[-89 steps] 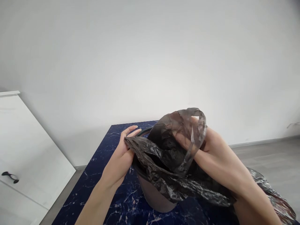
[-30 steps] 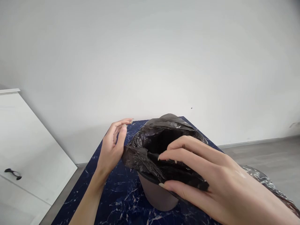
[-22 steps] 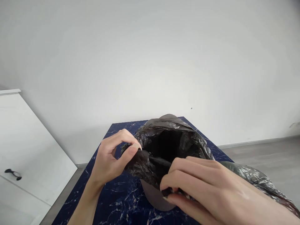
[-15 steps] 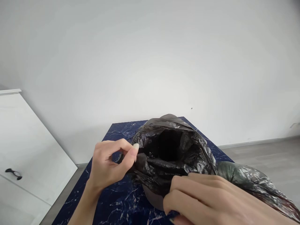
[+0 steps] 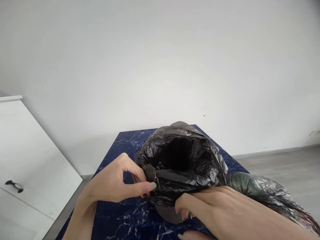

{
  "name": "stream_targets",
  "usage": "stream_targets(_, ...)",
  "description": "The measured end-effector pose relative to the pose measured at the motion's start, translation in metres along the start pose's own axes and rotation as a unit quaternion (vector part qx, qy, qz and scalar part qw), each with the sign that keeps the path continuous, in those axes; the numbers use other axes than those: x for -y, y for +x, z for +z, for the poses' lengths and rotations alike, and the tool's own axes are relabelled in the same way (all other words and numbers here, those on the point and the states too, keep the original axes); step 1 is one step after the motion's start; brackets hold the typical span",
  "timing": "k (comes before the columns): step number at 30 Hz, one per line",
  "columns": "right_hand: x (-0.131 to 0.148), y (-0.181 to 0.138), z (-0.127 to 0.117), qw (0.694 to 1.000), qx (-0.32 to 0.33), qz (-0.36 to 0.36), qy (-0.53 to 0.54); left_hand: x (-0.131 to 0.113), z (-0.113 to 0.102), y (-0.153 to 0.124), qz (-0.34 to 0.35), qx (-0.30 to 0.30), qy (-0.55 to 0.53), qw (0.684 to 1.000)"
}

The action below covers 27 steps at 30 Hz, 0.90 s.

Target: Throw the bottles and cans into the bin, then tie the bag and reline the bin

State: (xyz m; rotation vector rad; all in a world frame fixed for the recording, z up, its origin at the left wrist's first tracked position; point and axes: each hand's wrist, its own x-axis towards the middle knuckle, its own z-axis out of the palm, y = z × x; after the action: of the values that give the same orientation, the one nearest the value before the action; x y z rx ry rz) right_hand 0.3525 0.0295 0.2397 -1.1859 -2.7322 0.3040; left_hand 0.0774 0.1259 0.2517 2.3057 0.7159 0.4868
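Note:
A black garbage bag (image 5: pixel 175 181) lines a grey bin (image 5: pixel 170 213), its edge folded outward around the rim and its dark mouth facing up. My left hand (image 5: pixel 117 181) is closed at the bin's front left, thumb and fingers pinching the folded bag edge. My right hand (image 5: pixel 215 205) lies against the front of the bag, with bent fingers touching near the bag's lower edge. Its thumb stays apart, lower down, and nothing shows between thumb and fingers. The bag hides most of the bin.
The bin stands on a blue marble-patterned table (image 5: pixel 125 216). A second filled plastic bag (image 5: pixel 260 190) lies at the right. A white cabinet (image 5: pixel 27 150) with a black handle (image 5: pixel 14 186) is at the left, and a white wall (image 5: pixel 160 66) rises behind the table.
My left hand has moved down and toward the front along the bag's edge. The right hand's thumb has spread from its fingers. More of the bag's left rim shows.

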Motion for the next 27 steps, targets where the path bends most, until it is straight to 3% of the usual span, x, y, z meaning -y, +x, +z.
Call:
stream_targets(7, -0.024, 0.007, 0.004, 0.990, -0.005, 0.088, 0.111, 0.013, 0.009, 0.015, -0.153, 0.041, -0.007, 0.987)
stream_targets(11, -0.045, 0.019, 0.006, 0.984, 0.009, 0.093, 0.155, 0.031, 0.022, 0.026, -0.175, 0.018, 0.051, 0.983)
stream_targets(16, -0.057, 0.028, 0.005, 0.979, 0.033, 0.106, 0.169, 0.051, 0.024, 0.031, -0.191, 0.050, 0.057, 0.979)
stream_targets(19, -0.053, 0.023, -0.003, 0.977, 0.037, 0.063, 0.200, 0.052, 0.013, 0.022, -0.203, 0.102, -0.013, 0.974)
stream_targets(22, -0.042, 0.016, -0.015, 0.948, 0.011, -0.062, 0.312, 0.043, 0.003, 0.011, -0.153, 0.137, -0.127, 0.970)
stream_targets(24, -0.034, 0.015, -0.019, 0.920, -0.065, -0.125, 0.366, 0.036, 0.003, 0.010, -0.051, 0.061, -0.177, 0.981)
stream_targets(27, -0.032, 0.021, -0.017, 0.919, -0.237, -0.088, 0.303, 0.026, 0.018, 0.020, 0.037, -0.224, -0.098, 0.969)
